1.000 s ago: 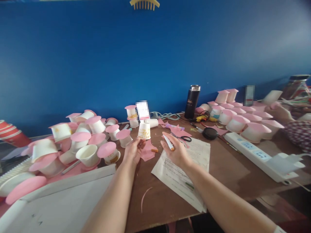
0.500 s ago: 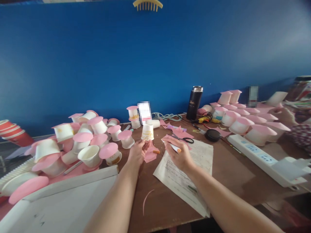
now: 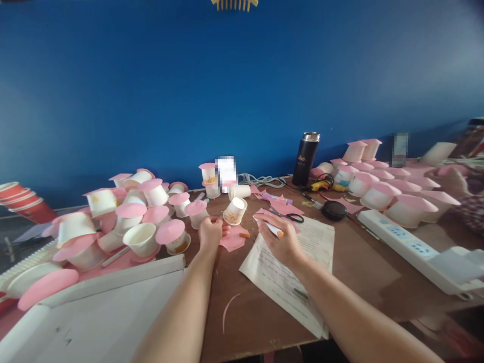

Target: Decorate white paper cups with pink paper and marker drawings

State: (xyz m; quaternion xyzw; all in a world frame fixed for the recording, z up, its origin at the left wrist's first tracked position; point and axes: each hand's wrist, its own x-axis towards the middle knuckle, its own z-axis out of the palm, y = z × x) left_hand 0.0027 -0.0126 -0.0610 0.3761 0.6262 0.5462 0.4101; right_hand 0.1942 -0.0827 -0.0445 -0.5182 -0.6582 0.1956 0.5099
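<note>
A white paper cup (image 3: 235,210) with a yellow-orange pattern is tilted, its opening turned up and towards me. My left hand (image 3: 213,233) is closed at the cup's lower left, with fingers curled; whether its fingertips grip the rim is hard to make out. In my right hand (image 3: 278,234) is a white marker (image 3: 274,230) with an orange end, held like a pen above printed sheets (image 3: 287,272). Pink paper (image 3: 233,241) lies below the cup, with a small orange cap (image 3: 244,234) on it. Black-handled scissors (image 3: 294,217) lie just past my right hand.
Many cups with pink paper discs crowd the left (image 3: 130,210), beside a white box (image 3: 113,312). More pink-topped cups (image 3: 381,194) stand at the right, behind a power strip (image 3: 401,244). A black flask (image 3: 305,159) stands by the blue wall; another person's hand (image 3: 457,184) shows far right.
The patterned cup has turned from upside down to tilted with its opening showing. My left hand has rolled over and shifted slightly left. My right hand still holds the marker.
</note>
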